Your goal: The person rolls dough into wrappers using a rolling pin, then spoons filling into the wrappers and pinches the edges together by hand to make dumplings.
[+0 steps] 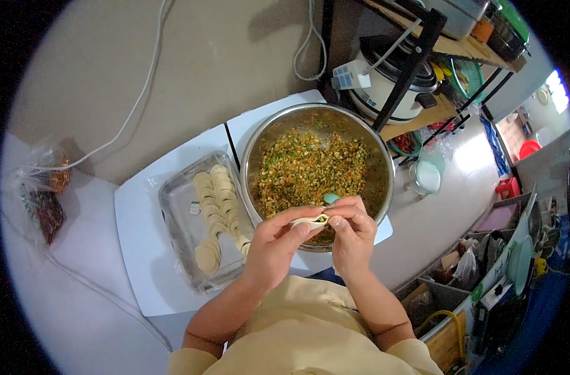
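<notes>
Above the near rim of a large metal bowl (390, 181), my left hand (275, 244) and my right hand (352, 234) hold one folded dough wrapper (308, 222) between them. My left thumb and fingers pinch its left side, and my right fingertips pinch its right end. A little filling shows in the fold. Chopped filling (310, 165) with green and orange bits lies in the bowl. Part of a pale green utensil (330, 197) shows behind my right fingers. Left of the bowl is a clear tray (178, 231) with overlapping rows of dough pieces (217, 194) and a stack of round wrappers (207, 256).
The bowl and tray stand on a white table (138, 250) against the wall. At the upper right, a shelf (422, 119) holds a white cooker (385, 94). Boxes and kitchen items (485, 262) fill the lower right. A plastic bag (44, 200) is at the far left.
</notes>
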The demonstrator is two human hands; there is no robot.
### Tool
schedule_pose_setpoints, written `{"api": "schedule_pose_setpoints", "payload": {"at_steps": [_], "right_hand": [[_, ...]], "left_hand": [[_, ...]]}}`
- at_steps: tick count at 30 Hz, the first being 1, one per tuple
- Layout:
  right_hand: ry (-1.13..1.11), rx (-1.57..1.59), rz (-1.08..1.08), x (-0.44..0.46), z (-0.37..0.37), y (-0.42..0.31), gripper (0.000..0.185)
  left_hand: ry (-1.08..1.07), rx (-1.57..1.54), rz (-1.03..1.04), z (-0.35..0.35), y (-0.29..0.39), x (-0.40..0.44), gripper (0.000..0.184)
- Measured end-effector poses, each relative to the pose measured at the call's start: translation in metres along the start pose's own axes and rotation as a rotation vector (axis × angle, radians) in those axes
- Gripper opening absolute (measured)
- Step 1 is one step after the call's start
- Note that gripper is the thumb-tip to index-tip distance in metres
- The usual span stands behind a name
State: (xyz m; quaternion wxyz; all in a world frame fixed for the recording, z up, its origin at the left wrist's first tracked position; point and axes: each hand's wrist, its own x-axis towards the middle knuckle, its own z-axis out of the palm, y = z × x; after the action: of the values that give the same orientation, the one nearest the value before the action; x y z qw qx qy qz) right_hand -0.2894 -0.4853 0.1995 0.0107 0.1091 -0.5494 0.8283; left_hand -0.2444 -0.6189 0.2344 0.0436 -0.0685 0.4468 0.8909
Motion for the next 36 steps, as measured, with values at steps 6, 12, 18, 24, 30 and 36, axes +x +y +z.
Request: {"api": "schedule_pose_setpoints", "payload": {"at_steps": [6, 12, 18, 24, 30, 36], "right_hand": [[-0.029, -0.345, -0.239, 0.006, -0.004, -0.003, 0.015], [-0.062, -0.432, -0.25, 0.004, -0.003, -0.011, 0.013], [-0.038, -0.456, -0.261, 0.005, -0.005, -0.008, 0.013], [-0.046, -0.464, -0.285, 0.004, 0.001, -0.015, 0.008], [-0.055, -0.466, -0.27, 0.004, -0.003, -0.012, 0.012], [-0.111, -0.545, -0.291, 0.006, -0.001, -0.019, 0.01]], "left_hand": [[0.024, -0.023, -0.019, -0.003, -0.003, 0.002, 0.026], [-0.015, -0.057, 0.002, -0.007, -0.005, 0.005, 0.024], [-0.025, 0.005, -0.013, -0.005, -0.006, 0.003, 0.022], [0.0, 0.055, 0.05, -0.007, -0.006, 0.005, 0.018], [-0.022, 0.147, 0.056, -0.003, -0.007, 0.004, 0.015], [0.012, 0.164, 0.061, -0.002, -0.007, 0.003, 0.015]]}}
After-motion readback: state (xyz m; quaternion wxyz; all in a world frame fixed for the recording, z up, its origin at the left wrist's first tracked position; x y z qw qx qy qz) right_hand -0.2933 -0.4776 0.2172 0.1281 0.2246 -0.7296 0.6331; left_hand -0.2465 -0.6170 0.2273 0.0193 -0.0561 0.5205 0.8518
